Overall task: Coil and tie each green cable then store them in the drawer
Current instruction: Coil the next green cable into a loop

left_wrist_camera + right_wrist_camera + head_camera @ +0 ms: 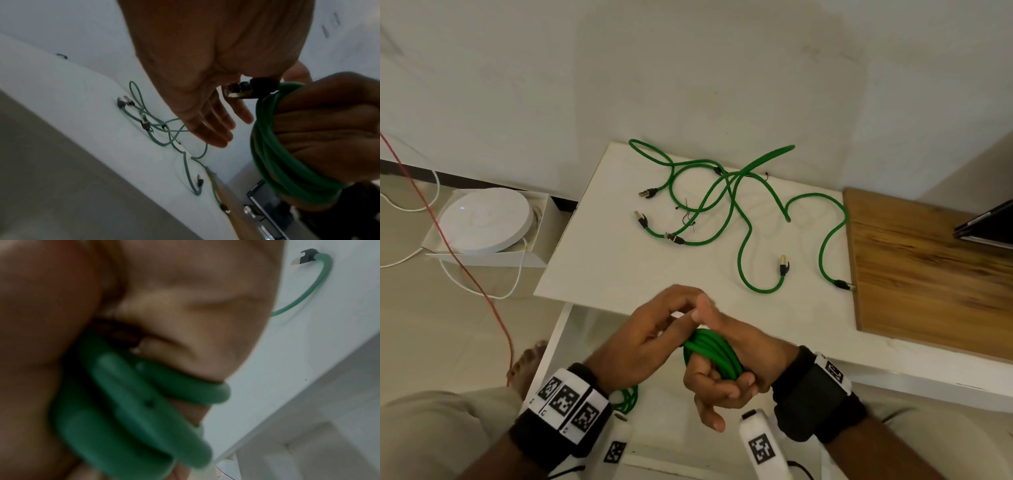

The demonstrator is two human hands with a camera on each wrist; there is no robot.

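My right hand point(726, 387) grips a coil of green cable point(715, 353) wound round its fingers, just in front of the white table point(619, 274). In the left wrist view the coil point(273, 162) ends in a dark plug point(244, 91) that lies against my left hand point(205, 81), whose fingers are straight. From above, my left hand point(654, 329) reaches over the coil and touches the right hand's raised fingertip. Loose green cables point(722, 205) sprawl tangled on the table with thin black ties point(688, 219) among them. A second green coil point(626, 397) shows below my left wrist, over the pulled-out white drawer point(551, 349).
A wooden board point(928, 274) covers the table's right part, with a dark flat device point(989, 226) on it. On the floor at the left stand a round white device in a box point(486, 222), a red cord point(465, 267) and white cords. A bare foot point(527, 366) is near the drawer.
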